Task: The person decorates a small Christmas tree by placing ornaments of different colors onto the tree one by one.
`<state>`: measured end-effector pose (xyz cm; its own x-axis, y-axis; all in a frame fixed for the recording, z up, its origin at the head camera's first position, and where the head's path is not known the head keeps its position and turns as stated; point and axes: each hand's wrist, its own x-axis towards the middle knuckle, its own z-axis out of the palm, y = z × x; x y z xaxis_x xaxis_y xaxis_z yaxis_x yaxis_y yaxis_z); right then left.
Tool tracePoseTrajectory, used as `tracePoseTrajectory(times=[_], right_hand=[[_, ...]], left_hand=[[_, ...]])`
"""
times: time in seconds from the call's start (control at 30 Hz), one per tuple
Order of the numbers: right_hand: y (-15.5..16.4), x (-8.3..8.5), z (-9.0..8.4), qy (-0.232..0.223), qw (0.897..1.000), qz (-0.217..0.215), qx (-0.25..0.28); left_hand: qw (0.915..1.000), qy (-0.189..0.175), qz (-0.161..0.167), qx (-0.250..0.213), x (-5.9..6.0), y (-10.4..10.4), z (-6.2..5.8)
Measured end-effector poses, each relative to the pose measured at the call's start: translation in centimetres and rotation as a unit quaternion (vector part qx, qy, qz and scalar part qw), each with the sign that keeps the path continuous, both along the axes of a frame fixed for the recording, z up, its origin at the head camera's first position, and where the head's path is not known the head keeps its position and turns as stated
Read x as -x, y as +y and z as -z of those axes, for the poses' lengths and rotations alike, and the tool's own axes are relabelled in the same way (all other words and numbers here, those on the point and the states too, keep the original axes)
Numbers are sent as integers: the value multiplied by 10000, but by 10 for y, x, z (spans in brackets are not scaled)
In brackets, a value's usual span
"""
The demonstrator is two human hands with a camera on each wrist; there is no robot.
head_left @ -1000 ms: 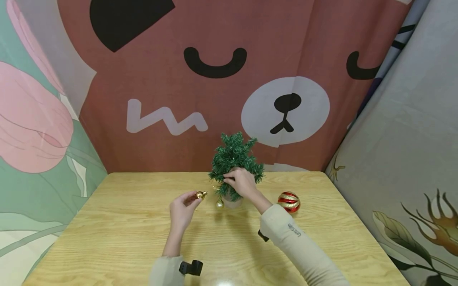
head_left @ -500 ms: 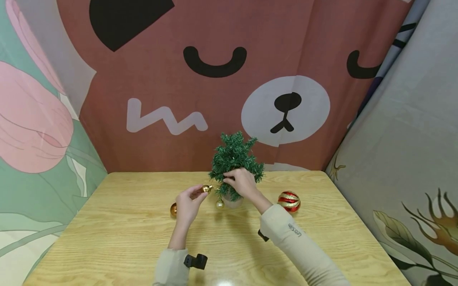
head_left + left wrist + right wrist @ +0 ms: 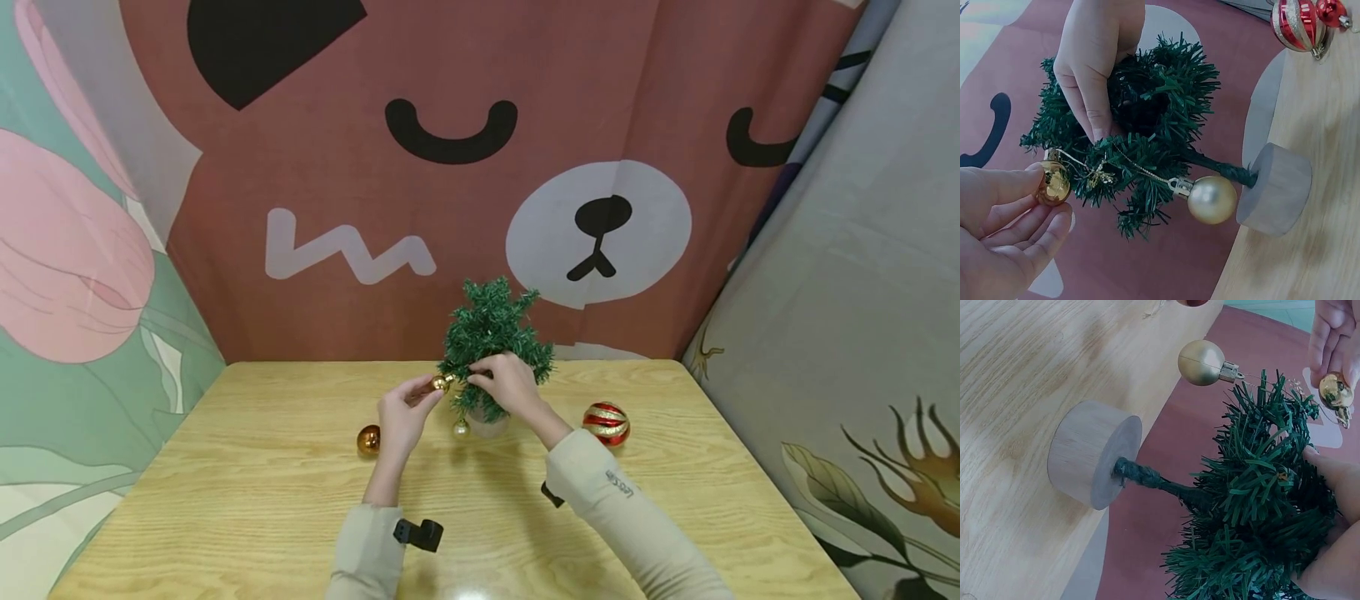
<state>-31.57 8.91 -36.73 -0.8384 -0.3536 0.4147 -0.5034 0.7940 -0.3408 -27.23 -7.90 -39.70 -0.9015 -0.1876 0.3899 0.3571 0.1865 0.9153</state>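
A small green artificial Christmas tree (image 3: 491, 321) stands on a round wooden base (image 3: 1275, 189). My left hand (image 3: 402, 414) pinches a shiny gold bauble (image 3: 1055, 182) between thumb and fingers at the tree's left side. Its thin gold cord runs to the branch tips in the left wrist view. My right hand (image 3: 512, 386) reaches into the front branches and pinches a branch; foliage hides part of its fingertips. A matte gold bauble (image 3: 1212, 200) hangs by a cord from a low left branch, close to the base.
A copper-coloured ball (image 3: 368, 440) lies on the wooden table (image 3: 285, 500), left of my left hand. Right of the tree sits a red and gold striped ball (image 3: 606, 423), with a small red bauble (image 3: 1331, 11) beside it. A printed curtain (image 3: 337, 317) rises behind the table.
My left hand has moved right and away from me with the shiny gold bauble, up to the branches. This uncovers the copper-coloured ball. My right hand stays in place.
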Motion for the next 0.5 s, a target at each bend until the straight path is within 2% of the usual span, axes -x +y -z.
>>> tracePoseTrajectory(times=[0.23,0.5], right_hand=[[2,1,-3,-121,9996,-82,233],[7,1,-10,-146,9962,-729,460]], left_hand=[[9998,-58,142,-130,2,2,-3],[9992,-11,257,-290,6,5,-7]])
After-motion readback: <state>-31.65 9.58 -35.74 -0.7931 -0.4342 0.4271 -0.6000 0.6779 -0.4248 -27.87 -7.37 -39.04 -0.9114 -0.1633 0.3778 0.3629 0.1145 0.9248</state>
